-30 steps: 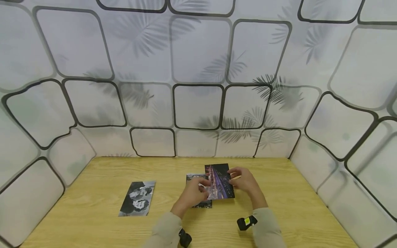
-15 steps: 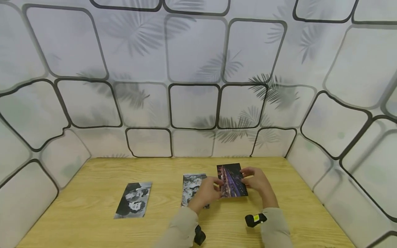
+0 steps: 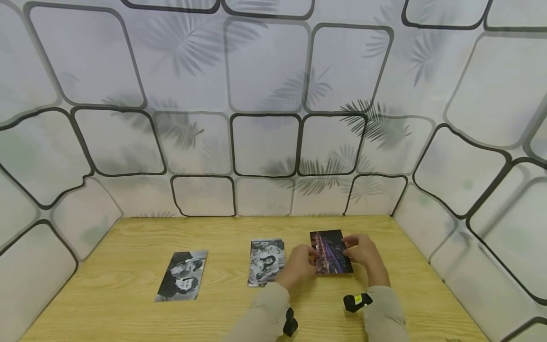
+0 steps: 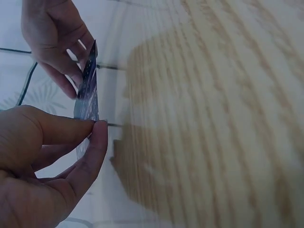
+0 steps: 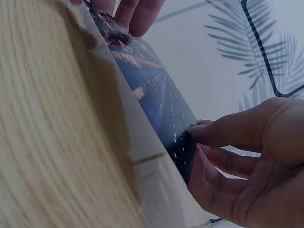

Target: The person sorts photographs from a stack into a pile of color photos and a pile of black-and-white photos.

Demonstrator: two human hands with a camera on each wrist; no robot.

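A dark colour photo print (image 3: pixel 331 251) with purple and pink night lights is held between both hands, a little above the table. My left hand (image 3: pixel 300 266) pinches its left edge between thumb and fingers, as the left wrist view shows at the near end of the print (image 4: pixel 89 95). On the opposite edge, my right hand (image 3: pixel 364 254) pinches it, thumb on the face and fingers behind, seen in the right wrist view beside the print (image 5: pixel 152 90). Just left of the left hand lies a black-and-white photo pile (image 3: pixel 266 261), its edges slightly offset.
Another black-and-white photo (image 3: pixel 181 276), showing people, lies flat further left on the wooden table (image 3: pixel 222 313). A patterned cloth wall (image 3: pixel 265 142) rises behind the table and along both sides. Each wrist carries a small black camera (image 3: pixel 354 302).
Both hands have carried the night-lights print to the right, off the black-and-white pile, which now shows almost whole. The print also sits slightly lower than half a second ago.
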